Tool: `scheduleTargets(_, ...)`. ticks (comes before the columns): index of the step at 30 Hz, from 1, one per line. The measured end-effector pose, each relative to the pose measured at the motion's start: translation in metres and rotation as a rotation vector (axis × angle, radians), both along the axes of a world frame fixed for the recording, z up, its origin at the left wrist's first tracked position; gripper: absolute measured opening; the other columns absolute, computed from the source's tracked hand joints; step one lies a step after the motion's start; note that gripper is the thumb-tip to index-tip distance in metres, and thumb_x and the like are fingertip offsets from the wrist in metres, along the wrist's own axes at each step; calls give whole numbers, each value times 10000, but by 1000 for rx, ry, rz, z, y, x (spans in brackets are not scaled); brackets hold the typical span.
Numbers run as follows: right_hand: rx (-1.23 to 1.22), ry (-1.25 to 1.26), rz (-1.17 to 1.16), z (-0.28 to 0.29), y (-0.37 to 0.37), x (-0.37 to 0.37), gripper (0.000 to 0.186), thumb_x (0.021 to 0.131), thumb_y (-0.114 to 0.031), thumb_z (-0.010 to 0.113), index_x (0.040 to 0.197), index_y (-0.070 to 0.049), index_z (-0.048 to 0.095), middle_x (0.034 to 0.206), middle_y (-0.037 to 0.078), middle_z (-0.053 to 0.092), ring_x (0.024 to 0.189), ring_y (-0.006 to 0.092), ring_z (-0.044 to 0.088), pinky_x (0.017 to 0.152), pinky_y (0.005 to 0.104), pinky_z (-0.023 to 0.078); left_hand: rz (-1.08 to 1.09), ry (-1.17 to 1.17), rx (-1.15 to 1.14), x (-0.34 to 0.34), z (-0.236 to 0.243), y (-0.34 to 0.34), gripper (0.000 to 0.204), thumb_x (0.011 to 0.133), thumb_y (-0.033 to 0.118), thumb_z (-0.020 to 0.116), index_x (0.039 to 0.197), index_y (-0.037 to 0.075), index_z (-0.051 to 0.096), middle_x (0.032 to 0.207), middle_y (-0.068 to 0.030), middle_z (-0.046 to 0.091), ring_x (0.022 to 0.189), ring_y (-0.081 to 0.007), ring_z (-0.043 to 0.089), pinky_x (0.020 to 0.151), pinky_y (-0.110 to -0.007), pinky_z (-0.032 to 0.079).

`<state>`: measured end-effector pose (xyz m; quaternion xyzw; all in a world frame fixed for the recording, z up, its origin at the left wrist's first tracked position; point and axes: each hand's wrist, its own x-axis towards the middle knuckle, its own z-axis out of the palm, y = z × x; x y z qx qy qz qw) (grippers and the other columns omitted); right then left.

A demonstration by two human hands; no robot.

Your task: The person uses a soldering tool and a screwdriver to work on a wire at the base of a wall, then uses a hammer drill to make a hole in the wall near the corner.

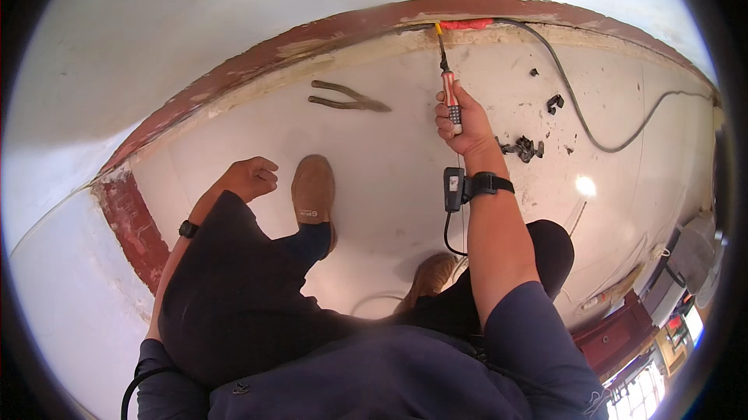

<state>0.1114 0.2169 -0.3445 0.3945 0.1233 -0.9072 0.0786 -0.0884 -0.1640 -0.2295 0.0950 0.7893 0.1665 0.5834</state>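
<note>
My right hand [461, 120] is wrapped round the red and white handle of a screwdriver [449, 91] with a dark shaft. Its yellow-ended tip reaches the foot of the wall, beside a red-wrapped length [467, 24] of dark cable [565, 81]. Whether the tip touches the wrapping I cannot tell. Over by my left knee, my left hand [253, 178] hangs with its fingers curled in and nothing showing in them. Between the hands and the wall lies a pair of pliers [351, 99], handles spread apart, on the pale floor [389, 163].
Black scraps [526, 149] are scattered right of my right wrist. The cable loops across the floor toward the right wall. My brown shoe [314, 190] stands in front of me. A dark red cabinet [615, 334] and household clutter are at the lower right.
</note>
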Motion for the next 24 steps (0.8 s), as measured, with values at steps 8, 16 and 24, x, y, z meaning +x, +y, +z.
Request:
scheduleTargets(8, 1751, -625, 320, -25, -20, 3, 436, 881, -528, 545, 820, -100, 602, 625, 23, 554, 472, 108, 478, 384, 250, 318, 38, -59, 75, -3, -2, 20, 413, 804, 62, 657, 1186, -41, 540, 1049, -135, 634, 990, -194, 600, 882, -305, 489)
scheduleTargets(16, 24, 32, -64, 0, -2, 3, 424, 879, -514, 561, 876, -91, 593, 613, 12, 549, 445, 93, 457, 370, 243, 295, 12, -42, 57, 1, -1, 10, 411, 810, 69, 657, 1189, -39, 541, 1066, -144, 631, 990, -202, 601, 881, -307, 487)
scheduleTargets(24, 1790, -684, 525, -11, -28, -8, 450, 899, -499, 536, 904, -51, 582, 648, 35, 589, 565, 107, 560, 428, 242, 404, 30, -38, 22, 1, 8, 23, 408, 810, 73, 657, 1187, -35, 546, 1070, -144, 631, 1003, -206, 599, 883, -308, 482)
